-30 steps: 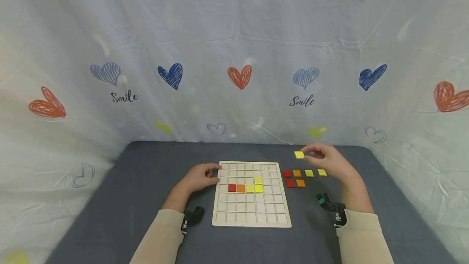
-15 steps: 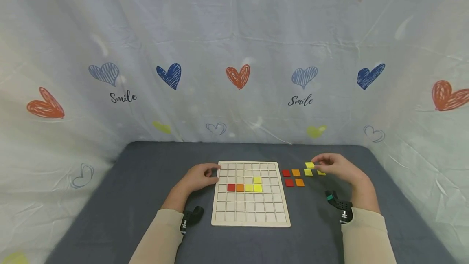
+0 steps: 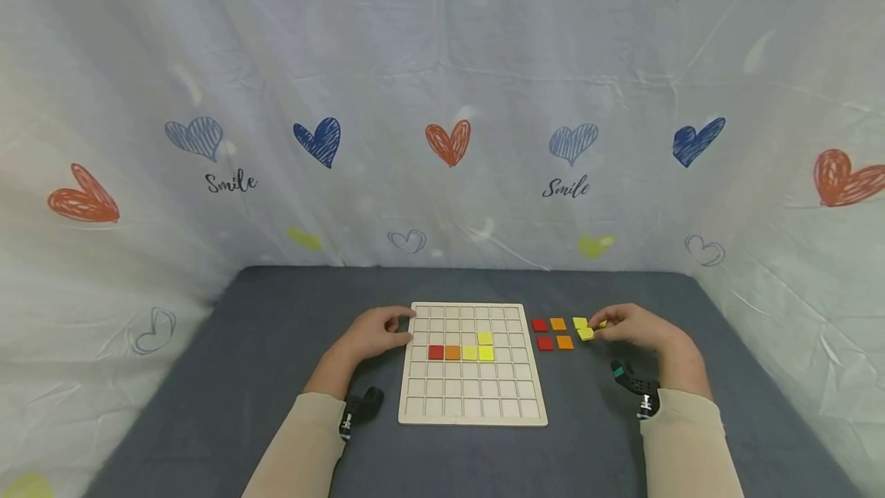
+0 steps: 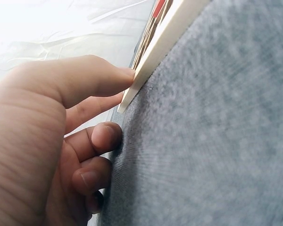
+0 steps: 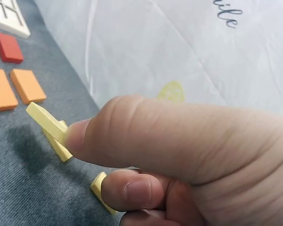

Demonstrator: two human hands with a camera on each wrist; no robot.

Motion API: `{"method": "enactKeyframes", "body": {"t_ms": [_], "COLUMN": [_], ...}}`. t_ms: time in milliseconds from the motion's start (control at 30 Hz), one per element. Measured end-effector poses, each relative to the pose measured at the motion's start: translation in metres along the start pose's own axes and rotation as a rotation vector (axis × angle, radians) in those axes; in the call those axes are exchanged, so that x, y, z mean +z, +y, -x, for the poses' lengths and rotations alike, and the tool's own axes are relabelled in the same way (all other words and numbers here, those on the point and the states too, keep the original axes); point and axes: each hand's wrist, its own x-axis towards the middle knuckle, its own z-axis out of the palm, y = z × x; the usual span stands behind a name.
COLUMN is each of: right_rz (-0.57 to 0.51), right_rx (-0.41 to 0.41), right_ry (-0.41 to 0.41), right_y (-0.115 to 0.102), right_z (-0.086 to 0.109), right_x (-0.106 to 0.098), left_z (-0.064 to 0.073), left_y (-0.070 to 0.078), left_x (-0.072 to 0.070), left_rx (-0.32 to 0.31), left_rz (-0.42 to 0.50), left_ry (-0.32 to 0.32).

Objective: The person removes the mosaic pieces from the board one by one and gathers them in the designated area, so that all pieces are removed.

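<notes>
A dark grey cloth-covered table [image 3: 442, 461] meets a white fabric curtain [image 3: 373, 198] printed with red, blue and yellow hearts and the word "Smile". Near the table's middle lies a square, pale wooden grid board [image 3: 472, 389]. It carries a row of one red [image 3: 435, 353], one orange [image 3: 452, 353] and two yellow square tiles [image 3: 469, 353], with a third yellow tile [image 3: 485, 338] behind the row's right end.

Beyond the board's right edge lie two flat red tiles [image 3: 539, 325], two orange tiles [image 3: 558, 324] and two loose yellow tiles [image 3: 580, 323], one mostly hidden by the right hand [image 3: 631, 324].

That hand pinches a thin, square yellow tile [image 3: 585, 334], tilted just above the cloth. A second ago it was nearer the table's back edge; now it is in front of the loose yellow pair.

The left hand [image 3: 369, 333], thumb and forefinger spread, touches the board's left edge by its back corner, as before.
</notes>
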Motion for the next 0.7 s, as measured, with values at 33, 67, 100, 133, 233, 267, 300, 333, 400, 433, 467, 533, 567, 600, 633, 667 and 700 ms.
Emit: {"method": "enactKeyframes", "body": {"t_ms": [33,67,100,133,233,267,300,333,400,433,467,533,567,600,633,667,700], "right_rz": [0.004,0.008,0.012,0.013,0.02,0.02,0.02,0.022,0.031,0.034,0.037,0.033,0.029,0.02,0.006,-0.006,-0.017], "right_rx": [-0.001,0.003,0.01,0.022,0.04,0.049,0.056,0.058,0.057,0.06,0.064,0.055,0.043,0.034,0.016,-0.003,-0.028], "right_ry": [-0.007,-0.013,-0.017,-0.018,-0.027,-0.024,-0.02,-0.018,-0.009,-0.001,0.009,0.019,0.025,0.034,0.038,0.043,0.046], "right_y": [0.001,0.002,0.003,0.004,0.006,0.007,0.007,0.007,0.006,0.005,0.004,0.001,0.0,-0.002,-0.003,-0.005,-0.006], "right_z": [-0.001,-0.002,-0.003,-0.004,-0.006,-0.006,-0.006,-0.006,-0.004,-0.003,-0.002,0.0,0.002,0.003,0.004,0.005,0.005], "right_x": [0.0,0.001,0.001,0.002,0.003,0.003,0.003,0.003,0.002,0.002,0.001,-0.001,-0.002,-0.003,-0.004,-0.005,-0.006], "left_z": [0.0,0.0,0.0,0.0,0.0,0.0,0.0,0.0,0.0,0.0,0.0,0.0,0.0,0.0,0.0,0.0,0.0], "left_y": [0.0,-0.001,-0.001,-0.001,-0.001,-0.001,-0.001,-0.001,-0.001,-0.001,-0.001,-0.001,-0.001,-0.001,-0.001,-0.001,-0.001], "left_x": [0.0,0.0,0.0,0.0,0.0,0.0,0.0,0.0,0.0,0.001,0.001,0.001,0.0,0.0,0.001,0.001,0.001], "left_rx": [-0.002,-0.005,-0.008,-0.011,-0.012,-0.01,-0.009,-0.008,-0.008,-0.007,-0.008,-0.01,-0.009,-0.008,-0.006,-0.004,-0.003], "left_rz": [0.002,0.002,0.002,0.001,0.001,0.0,0.0,0.001,0.002,0.003,0.006,0.008,0.008,0.008,0.009,0.01,0.009], "left_ry": [-0.001,-0.001,-0.002,-0.003,-0.001,-0.001,0.0,0.0,0.0,0.0,0.0,-0.001,0.0,0.0,0.002,0.003,0.004]}}
